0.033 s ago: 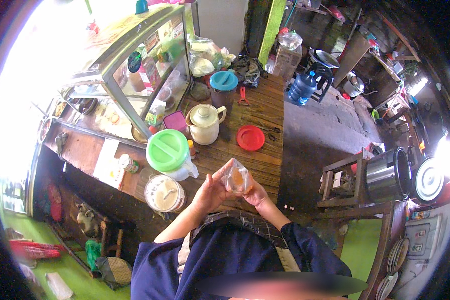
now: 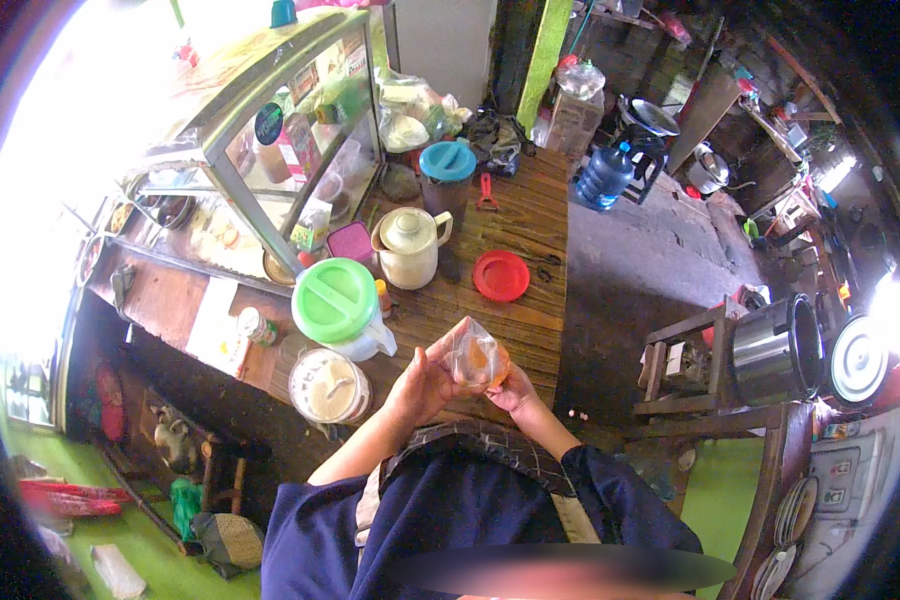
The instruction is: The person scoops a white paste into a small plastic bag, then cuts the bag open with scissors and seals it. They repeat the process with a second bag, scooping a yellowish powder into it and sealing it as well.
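Left hand (image 2: 420, 388): our fingers grasp the clear bag (image 2: 467, 360).
Right hand (image 2: 516, 390): our fingers grasp it also.
Desk (image 2: 528, 225): red plate (image 2: 500, 276).

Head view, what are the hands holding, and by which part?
A clear plastic bag, something orange in or behind it; left hand at its left side, right hand at its lower right.

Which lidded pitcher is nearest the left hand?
The white-bodied pitcher with the round light-green lid; the cream pitcher and the dark-bodied, blue-lidded pitcher stand farther from the left hand.
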Motion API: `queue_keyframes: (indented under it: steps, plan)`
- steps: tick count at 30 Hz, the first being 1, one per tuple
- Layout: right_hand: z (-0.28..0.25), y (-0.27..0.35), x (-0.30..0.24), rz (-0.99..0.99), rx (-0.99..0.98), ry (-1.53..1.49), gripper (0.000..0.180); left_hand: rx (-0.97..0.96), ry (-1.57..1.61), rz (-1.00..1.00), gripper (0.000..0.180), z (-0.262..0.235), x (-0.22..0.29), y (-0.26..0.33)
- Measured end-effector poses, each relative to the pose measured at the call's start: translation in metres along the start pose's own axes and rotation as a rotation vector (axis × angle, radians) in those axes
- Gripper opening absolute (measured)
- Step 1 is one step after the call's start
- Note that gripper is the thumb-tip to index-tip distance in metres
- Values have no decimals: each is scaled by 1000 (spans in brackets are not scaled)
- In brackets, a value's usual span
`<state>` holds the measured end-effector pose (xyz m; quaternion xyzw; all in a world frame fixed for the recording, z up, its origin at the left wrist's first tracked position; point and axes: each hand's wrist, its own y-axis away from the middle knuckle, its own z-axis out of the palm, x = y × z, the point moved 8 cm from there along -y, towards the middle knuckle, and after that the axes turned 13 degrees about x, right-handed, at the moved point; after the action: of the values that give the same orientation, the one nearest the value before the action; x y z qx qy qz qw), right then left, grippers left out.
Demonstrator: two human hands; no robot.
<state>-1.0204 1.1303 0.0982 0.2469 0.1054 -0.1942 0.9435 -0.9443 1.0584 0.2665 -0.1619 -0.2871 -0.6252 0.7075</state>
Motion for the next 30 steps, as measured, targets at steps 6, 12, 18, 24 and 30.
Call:
queue_keyframes:
  steps: [6,12,18,24,30]
  plan:
    - [-17,-1,-11,-111,96,99,36,-34,-19,-31,89,7,-8,-2]
    - [-16,8,-5,101,-165,-168,38,16,8,-4,90,2,-3,-3]
    - [-10,11,2,31,38,29,36,-38,22,-13,89,8,-3,-2]
    - [4,28,-2,47,334,263,35,-43,24,-32,90,5,-8,-3]
    - [3,7,-5,-37,63,128,57,-51,14,-8,91,2,-3,-5]
